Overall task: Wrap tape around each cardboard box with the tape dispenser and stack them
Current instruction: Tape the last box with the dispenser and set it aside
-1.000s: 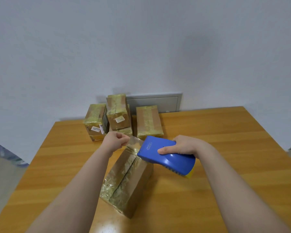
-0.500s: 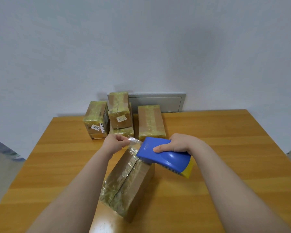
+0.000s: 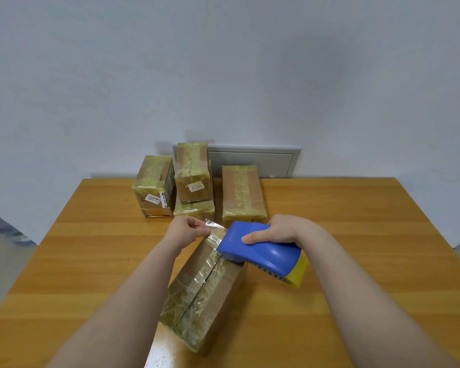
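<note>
1. Far left on the wooden table (image 3: 356, 235), taped cardboard boxes (image 3: 154, 181) stand in a cluster against the wall, one stacked on another (image 3: 193, 171), with a longer one (image 3: 242, 192) lying at the right of the group.
2. The left hand (image 3: 183, 231) pinches the free end of clear tape (image 3: 214, 224) above the far end of the box being wrapped (image 3: 205, 290).
3. That box lies near and between the forearms, its long axis running near-left to far-right.
4. The right hand (image 3: 279, 231) grips the blue tape dispenser (image 3: 260, 254), which rests at the box's far end; both hands sit equally near, so the pull likely runs along that axis.
</note>
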